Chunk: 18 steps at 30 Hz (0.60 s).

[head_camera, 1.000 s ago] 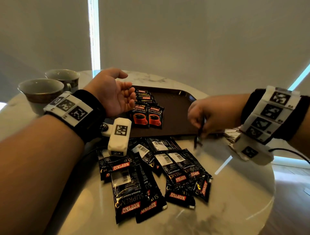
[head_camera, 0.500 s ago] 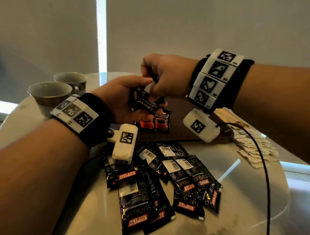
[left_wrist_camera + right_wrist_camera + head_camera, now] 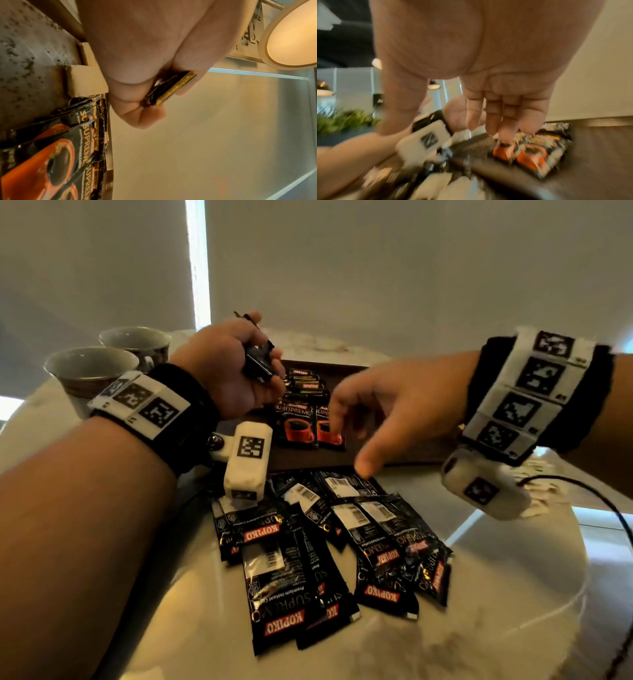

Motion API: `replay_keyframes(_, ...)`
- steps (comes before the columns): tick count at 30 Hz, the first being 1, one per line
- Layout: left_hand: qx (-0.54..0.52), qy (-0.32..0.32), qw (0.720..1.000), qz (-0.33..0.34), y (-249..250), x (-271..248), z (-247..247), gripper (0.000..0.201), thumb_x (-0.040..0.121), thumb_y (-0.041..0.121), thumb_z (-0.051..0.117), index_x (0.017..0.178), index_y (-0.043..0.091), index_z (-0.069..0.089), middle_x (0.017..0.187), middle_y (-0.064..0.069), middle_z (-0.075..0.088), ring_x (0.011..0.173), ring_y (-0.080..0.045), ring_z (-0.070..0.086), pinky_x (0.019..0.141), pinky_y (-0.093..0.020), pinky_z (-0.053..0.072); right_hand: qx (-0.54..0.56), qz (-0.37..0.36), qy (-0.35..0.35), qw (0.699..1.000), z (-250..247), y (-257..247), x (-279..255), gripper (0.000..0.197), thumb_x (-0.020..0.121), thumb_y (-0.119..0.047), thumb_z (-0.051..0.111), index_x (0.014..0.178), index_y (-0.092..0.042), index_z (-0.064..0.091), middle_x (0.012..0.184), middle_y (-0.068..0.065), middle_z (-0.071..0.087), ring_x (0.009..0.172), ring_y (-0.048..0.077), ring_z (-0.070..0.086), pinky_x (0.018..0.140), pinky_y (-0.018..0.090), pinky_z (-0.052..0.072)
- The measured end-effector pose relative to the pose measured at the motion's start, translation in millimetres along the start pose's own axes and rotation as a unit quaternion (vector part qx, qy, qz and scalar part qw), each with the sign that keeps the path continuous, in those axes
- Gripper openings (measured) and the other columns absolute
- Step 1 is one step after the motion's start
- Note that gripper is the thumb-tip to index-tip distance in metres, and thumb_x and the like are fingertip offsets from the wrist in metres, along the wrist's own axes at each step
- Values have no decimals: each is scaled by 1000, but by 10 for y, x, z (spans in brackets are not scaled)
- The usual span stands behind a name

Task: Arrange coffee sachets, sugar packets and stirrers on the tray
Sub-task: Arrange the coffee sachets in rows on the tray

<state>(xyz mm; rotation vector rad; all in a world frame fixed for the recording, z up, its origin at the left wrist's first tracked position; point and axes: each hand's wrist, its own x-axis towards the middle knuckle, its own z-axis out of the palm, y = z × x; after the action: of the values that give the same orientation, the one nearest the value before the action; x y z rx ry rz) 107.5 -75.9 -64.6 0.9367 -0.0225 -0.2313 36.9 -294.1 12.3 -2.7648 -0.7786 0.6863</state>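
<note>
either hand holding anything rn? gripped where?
Left hand grips a small bunch of black coffee sachets around the middle, ends sticking out of the grip. Right hand is open and holds nothing.

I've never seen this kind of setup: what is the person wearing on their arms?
Bare forearms. Each wrist carries a black band faced with white tiles printed with black square codes, plus a white coded camera block beneath. A black cable trails from the right one.

Left hand [image 3: 236, 371] grips a black sachet [image 3: 258, 362] between curled fingers. Right hand [image 3: 387, 409], fingers relaxed, hovers above loose sachets [image 3: 342, 546]; its fingertips overlap the tray's [image 3: 394, 453] arranged sachets [image 3: 301, 419].
</note>
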Motion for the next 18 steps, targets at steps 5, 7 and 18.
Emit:
replay_keyframes(5,-7,29,1000,6,-19,39,-8,15,96,27,59,107,21,49,88,-3,45,66,-14,53,57,-30,46,-52,77,-65,994,404,167,199,93,58,-57,85,141,-42,47,143,-21,42,125,8,52,94,33,52)
replay_keyframes(7,-8,36,999,10,-11,44,0,19,93,29,58,100,20,43,85,-3,42,65,-15,51,55,-29,43,-38,73,-46,996,519,298,241,86,67,-54,85,143,-39,48,146,-22,34,132,14,49,88,35,53)
replay_keyframes(18,-16,41,999,19,-29,39,0,14,90,25,51,96,17,41,79,-2,42,65,-15,48,56,-28,40,-157,25,-101,982,463,336,-14,105,63,-58,86,151,-50,29,141,-35,21,133,3,35,100,23,39)
